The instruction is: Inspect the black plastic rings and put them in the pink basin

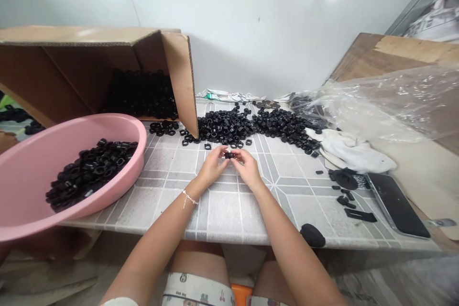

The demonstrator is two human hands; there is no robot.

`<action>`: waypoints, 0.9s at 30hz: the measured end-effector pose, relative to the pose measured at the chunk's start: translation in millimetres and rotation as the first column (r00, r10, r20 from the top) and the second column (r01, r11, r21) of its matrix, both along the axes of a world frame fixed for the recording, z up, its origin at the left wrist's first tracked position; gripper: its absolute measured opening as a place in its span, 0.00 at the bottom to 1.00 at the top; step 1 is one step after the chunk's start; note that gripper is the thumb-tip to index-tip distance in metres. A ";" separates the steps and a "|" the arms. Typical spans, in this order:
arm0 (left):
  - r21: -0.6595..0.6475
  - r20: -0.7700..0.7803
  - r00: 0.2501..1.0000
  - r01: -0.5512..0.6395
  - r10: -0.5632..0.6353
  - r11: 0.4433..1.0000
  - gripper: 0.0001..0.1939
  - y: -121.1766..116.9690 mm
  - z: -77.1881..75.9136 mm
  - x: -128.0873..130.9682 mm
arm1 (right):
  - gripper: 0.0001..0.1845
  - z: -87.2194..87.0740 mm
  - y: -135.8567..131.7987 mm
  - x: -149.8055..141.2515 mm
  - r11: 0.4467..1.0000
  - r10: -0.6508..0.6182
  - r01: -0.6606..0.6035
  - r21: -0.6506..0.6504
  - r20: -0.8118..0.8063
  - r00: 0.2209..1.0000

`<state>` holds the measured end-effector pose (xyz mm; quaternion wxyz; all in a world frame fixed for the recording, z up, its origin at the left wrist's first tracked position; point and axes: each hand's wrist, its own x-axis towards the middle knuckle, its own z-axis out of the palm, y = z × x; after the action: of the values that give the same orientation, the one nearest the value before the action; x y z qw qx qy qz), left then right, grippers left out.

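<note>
My left hand and my right hand meet over the middle of the table, fingers pinched on a small black ring-shaped part between them. It may be two such parts pressed together; the fingers hide some of it. Just beyond my fingertips lies a pile of black nut-like rings, with a few loose ones at its near edge. To its right spreads a second pile of small black parts.
On the left, a pink basin holds many black rings. Behind it a cardboard box lies on its side with more inside. At right are a white cloth, clear plastic sheeting, a phone and black scraps.
</note>
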<state>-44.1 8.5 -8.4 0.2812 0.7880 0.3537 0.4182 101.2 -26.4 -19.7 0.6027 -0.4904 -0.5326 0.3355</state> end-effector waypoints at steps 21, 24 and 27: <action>-0.389 0.215 0.977 0.098 -0.014 0.916 0.16 7.4 4.6 0.6 | 0.13 -4.5 -1.6 4.8 0.996 -0.022 0.008 0.085 0.169 0.985; -0.412 0.249 0.968 0.131 -0.027 0.901 0.15 7.9 4.4 0.4 | 0.13 -3.1 -2.2 3.9 0.996 -0.043 0.031 0.080 0.164 0.986; -0.497 0.353 0.935 0.213 -0.028 0.841 0.17 8.1 3.8 0.5 | 0.12 -2.0 -1.6 3.9 0.997 -0.046 0.038 0.061 0.129 0.991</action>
<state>-43.6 16.6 -4.6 0.5681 0.6194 0.3511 0.4127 105.1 -28.0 -21.7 0.5877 -0.5044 -0.5700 0.2744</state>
